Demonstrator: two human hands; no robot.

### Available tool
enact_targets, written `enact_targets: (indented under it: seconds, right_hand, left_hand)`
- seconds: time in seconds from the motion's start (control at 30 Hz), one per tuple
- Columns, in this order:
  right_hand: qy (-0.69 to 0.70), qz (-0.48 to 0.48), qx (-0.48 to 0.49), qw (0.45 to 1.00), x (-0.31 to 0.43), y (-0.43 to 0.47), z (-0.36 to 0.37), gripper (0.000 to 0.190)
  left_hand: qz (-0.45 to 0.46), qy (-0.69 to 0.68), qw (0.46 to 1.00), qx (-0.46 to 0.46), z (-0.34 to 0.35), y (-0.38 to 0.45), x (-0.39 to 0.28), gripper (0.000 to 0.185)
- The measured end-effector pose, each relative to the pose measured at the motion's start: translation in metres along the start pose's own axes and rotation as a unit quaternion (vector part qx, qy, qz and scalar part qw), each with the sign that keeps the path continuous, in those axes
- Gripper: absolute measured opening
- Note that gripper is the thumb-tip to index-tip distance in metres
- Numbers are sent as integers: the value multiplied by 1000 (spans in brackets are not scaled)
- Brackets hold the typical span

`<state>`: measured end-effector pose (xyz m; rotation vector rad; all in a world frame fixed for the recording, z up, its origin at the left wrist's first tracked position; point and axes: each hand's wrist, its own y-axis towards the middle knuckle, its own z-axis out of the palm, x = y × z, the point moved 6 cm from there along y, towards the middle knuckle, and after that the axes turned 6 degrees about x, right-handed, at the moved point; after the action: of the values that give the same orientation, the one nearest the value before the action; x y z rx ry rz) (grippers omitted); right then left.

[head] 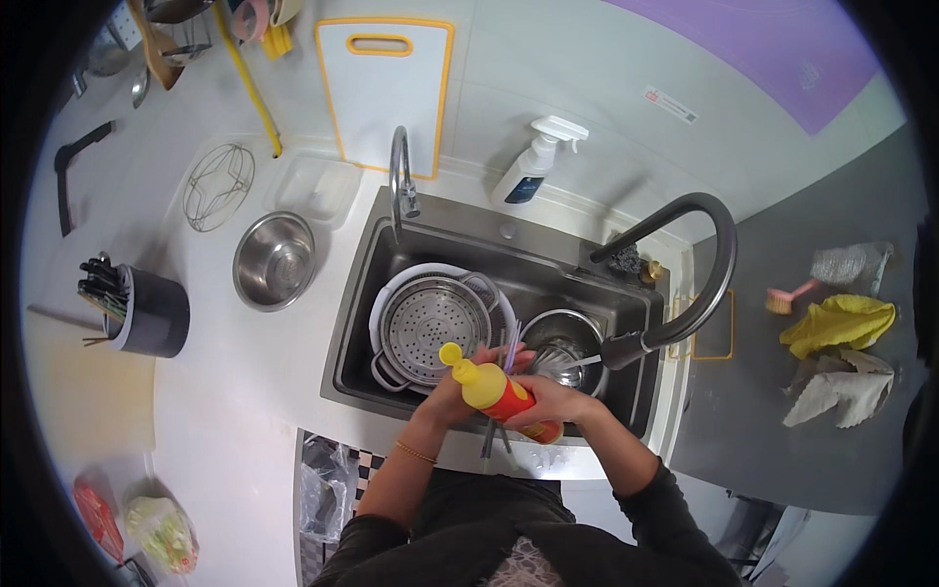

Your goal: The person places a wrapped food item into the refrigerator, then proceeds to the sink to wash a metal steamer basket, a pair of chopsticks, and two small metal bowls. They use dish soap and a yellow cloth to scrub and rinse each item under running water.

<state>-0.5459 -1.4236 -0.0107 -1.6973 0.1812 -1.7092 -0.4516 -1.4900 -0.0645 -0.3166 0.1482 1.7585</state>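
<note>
My right hand [554, 400] grips a yellow squeeze bottle [484, 387] with a red label. The bottle is tilted, its flip cap raised, and its top points up and left. Several thin coloured sticks [515, 337], perhaps straws, lie across my left hand [443, 400], partly hidden behind the bottle. Both hands are over the front of a dark sink [352, 308]. Beneath them, a steel steamer pot with a perforated base [433, 323] rests in a white basket [378, 304]. To its right, water runs from a dark faucet [722, 249] into a steel bowl [539, 323].
A chrome tap [397, 158] and a white spray bottle [530, 163] stand behind the sink. On the left counter are a steel bowl [274, 261], a clear plastic container [317, 189] and a utensil holder [152, 312]. Yellow cloth [840, 324] hangs or lies at right.
</note>
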Motion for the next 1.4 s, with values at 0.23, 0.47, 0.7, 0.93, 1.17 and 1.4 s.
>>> enact_targets:
  seconds: [0.23, 0.47, 0.7, 0.93, 1.17, 1.4]
  right_hand:
    - [-8, 39, -7, 999, 8, -6, -1, 61]
    - [71, 116, -98, 986, -8, -52, -8, 63]
    - [-559, 276, -160, 766, 30, -67, -12, 60]
    - [-782, 220, -189, 551, 57, -55, 7, 24]
    - [-823, 217, -146, 503, 72, -43, 5, 28]
    - [-807, 248, -129, 520, 85, -42, 2, 35]
  left_hand:
    - [80, -31, 993, 76, -2, 23, 15, 23]
    - [92, -92, 991, -31, -98, 28, -9, 23]
    - [22, -46, 990, -135, -82, 41, 15, 31]
    - [-5, -87, 990, -107, -69, 47, 27, 31]
    - [-7, -104, 989, -103, -60, 47, 26, 31]
    - [-7, -101, 989, -111, -55, 46, 23, 28]
